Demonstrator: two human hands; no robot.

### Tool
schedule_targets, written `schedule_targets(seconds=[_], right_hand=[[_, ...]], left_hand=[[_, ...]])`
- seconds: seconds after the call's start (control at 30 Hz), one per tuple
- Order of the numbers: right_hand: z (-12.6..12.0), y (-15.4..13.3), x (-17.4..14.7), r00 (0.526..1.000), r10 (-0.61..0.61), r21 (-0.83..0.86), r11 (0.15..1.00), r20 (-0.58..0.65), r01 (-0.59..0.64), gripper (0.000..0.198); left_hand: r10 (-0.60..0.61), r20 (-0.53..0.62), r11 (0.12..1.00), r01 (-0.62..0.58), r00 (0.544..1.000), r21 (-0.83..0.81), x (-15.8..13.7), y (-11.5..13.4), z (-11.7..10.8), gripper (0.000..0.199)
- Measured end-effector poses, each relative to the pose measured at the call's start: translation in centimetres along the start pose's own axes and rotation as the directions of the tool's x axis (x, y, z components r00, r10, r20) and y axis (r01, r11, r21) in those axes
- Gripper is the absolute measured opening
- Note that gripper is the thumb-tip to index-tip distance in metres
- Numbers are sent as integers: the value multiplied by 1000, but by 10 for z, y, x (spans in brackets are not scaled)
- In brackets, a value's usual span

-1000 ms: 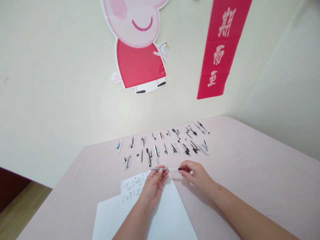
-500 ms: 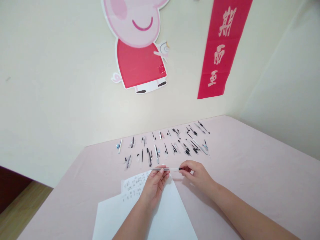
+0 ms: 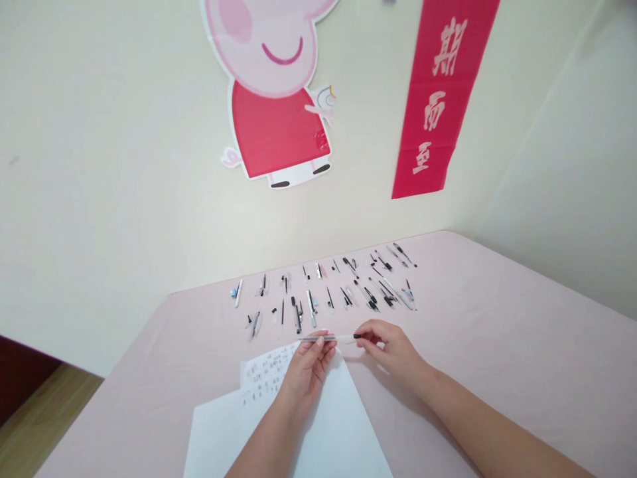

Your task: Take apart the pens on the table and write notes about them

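A slim pen [image 3: 343,338] with a pale, see-through barrel is held level above the top of the white paper [image 3: 343,425]. My left hand [image 3: 308,372] is closed round its left part, thumb on top and fingers beneath. At the other end, the thumb and fingertips of my right hand [image 3: 391,345] pinch the pen's small black end piece [image 3: 357,336]. Whether that piece is joined to the barrel or a little apart, I cannot tell. A sheet with handwriting [image 3: 266,368] lies under the left forearm side, partly overlapped by the plain paper.
Beyond my hands, pens and loose pen parts [image 3: 297,315] lie in two rough rows on the pink tablecloth [image 3: 497,318]. Behind the table, the wall carries a pink pig cutout [image 3: 279,126] and a red banner [image 3: 438,133] with white characters.
The hands and pen stay almost in the same place. The whole view has shifted very slightly.
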State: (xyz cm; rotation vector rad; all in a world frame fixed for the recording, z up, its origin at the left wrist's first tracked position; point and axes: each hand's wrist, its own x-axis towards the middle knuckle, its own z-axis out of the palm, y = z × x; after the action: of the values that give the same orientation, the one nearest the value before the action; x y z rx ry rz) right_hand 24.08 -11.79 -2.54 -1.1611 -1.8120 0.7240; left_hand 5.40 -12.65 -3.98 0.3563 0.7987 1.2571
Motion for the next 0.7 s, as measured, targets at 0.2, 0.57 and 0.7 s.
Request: schedule_targets(seconds=[0.2,0.57,0.7], right_hand=[[2,2,0,999,43,58,997,7,-44,11],[1,1,-1,999,45,42,998,3,-45,11],[1,0,-1,998,56,61,997,-3,-56,10]], left_hand=[[3,-5,1000,-3,1000,-8,0,0,0,9],[-3,-15,1000,2,1000,-12,-1,0,0,9],[-5,-22,1000,4,1000,-16,-1,1,1,10]])
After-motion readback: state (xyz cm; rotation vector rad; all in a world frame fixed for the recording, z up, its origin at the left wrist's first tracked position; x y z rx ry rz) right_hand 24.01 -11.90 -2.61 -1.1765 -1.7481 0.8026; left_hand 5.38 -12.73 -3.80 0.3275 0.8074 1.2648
